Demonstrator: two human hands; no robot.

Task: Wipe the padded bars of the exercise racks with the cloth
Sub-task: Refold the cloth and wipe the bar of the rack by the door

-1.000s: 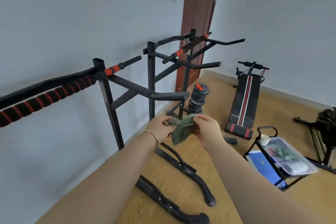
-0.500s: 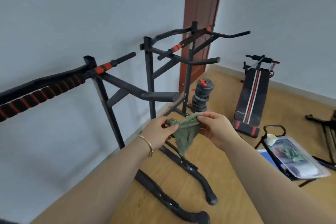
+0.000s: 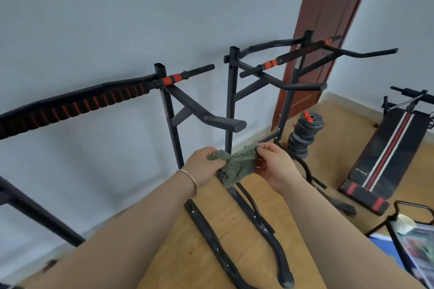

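1. Green terry cloth point(image 3: 237, 166) is held up mid-frame in the head view, in the air between both hands, in front of the near rack point(image 3: 172, 124) upright and above the wood floor point(image 3: 234, 230).
2. Writing: there is small white print on the near-left corner of the sit-up bench point(image 3: 387, 155), too blurred to read.
3. Left hand point(image 3: 202, 168) grips the cloth's left end. Its fingers point(image 3: 207, 151) curl over the top and bunch the fabric against the thumb. A gold bracelet point(image 3: 190, 178) sits on that wrist.
4. Right hand point(image 3: 276, 166) pinches the cloth's top right edge between thumb and fingertips point(image 3: 264, 148). The palm faces the cloth.
5. The top edge of the cloth stretches from the left fingers across to the right fingertips. The rest hangs down between the palms, with the lower corner below both hands.
6. The cloth is apart from both bars. The near padded bar point(image 3: 77, 105), black foam with red rings, runs from the left edge up to the near rack upright, left of and above the hands. The far padded bar point(image 3: 298, 54) is on the far rack, up right, in front of the brown door point(image 3: 328, 19).
7. A stack of weight plates point(image 3: 303, 134) sits on the floor, far right of the hands, between the far rack's base and the bench. A clear plastic box point(image 3: 418, 248) is at the near right corner.
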